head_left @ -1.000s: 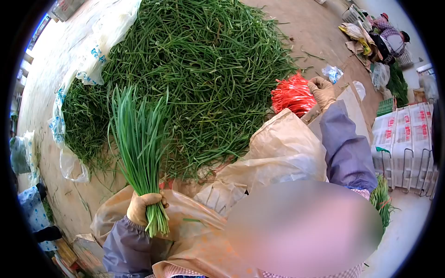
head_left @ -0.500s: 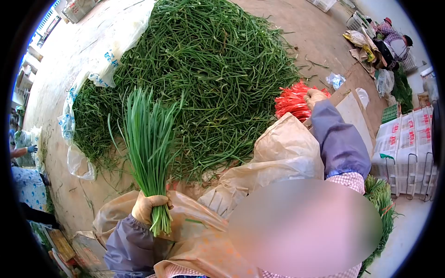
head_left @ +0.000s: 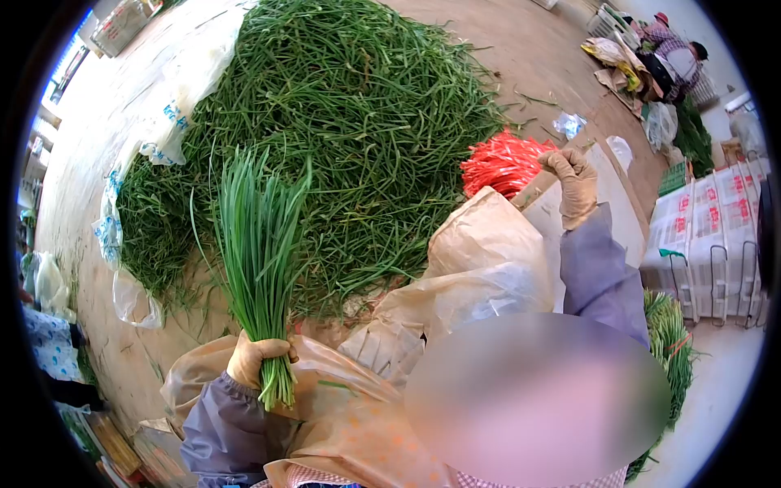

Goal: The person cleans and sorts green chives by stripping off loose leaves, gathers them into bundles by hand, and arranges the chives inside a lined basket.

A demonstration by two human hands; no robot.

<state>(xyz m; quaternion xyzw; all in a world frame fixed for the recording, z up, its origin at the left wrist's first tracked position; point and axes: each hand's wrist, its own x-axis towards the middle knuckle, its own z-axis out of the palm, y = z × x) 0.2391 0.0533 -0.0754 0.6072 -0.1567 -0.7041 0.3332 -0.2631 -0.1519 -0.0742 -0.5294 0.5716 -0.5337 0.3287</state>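
A bunch of long green stalks (head_left: pixel 260 244) is gripped by the left fingers (head_left: pixel 272 349), which are wrapped around its lower part. The pale ends are left jutting out just below these fingers, and the leafy length is fanned upward above them. The right fingers (head_left: pixel 561 163) are curled inward and are held well apart from the bunch, higher and to its right; whether anything thin is pinched in them cannot be told (a single strip would be too small to make out). Just beside the right fingers, on their left, a bundle of red strips (head_left: pixel 504 163) is seen, and a pale board (head_left: pixel 614 191) is seen below and to the right of them. Between the two hands' fingers, a crumpled brownish plastic sheet (head_left: pixel 488 236) is bunched up. Beyond the left fingers, a large heap of loose greens (head_left: pixel 350 122) is spread over the floor (head_left: pixel 89 268), with its left edge bordered by clear plastic (head_left: pixel 179 106) printed in blue. To the right of the right fingers and lower down, white crates (head_left: pixel 708 244) with red markings are stacked, and more greens (head_left: pixel 667 342) are seen near them. Far beyond the right fingers, people (head_left: pixel 683 65) are seen beside a yellow-and-white sack (head_left: pixel 610 54).
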